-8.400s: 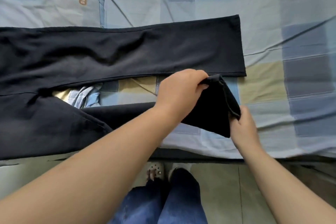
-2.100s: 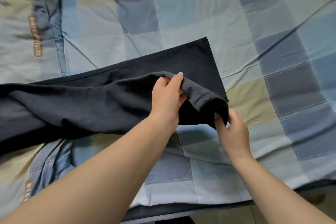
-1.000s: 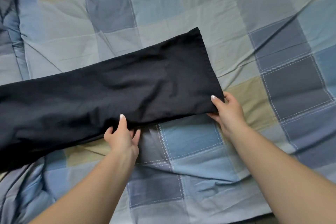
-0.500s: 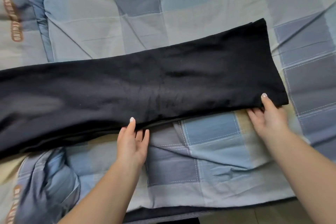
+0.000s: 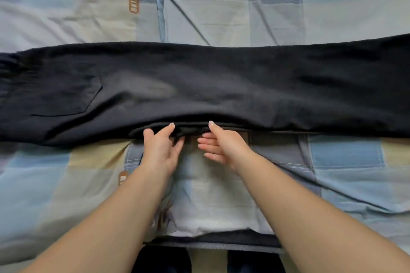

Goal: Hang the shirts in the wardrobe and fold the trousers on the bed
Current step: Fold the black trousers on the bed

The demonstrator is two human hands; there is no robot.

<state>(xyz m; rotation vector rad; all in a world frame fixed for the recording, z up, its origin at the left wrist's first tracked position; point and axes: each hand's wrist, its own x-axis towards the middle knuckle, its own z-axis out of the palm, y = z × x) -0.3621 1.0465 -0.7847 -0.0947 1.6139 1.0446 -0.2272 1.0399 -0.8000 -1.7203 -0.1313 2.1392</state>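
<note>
Both hands, left hand and right hand, fingers spread, touch the near edge of black trousers laid across a checked bed.

black trousers, blue, grey and beige checked bedspread

The long black cotton trousers lie across the patchwork checked bedspread, side to side. Both hands sit at their near edge, left hand beside right hand.
</note>
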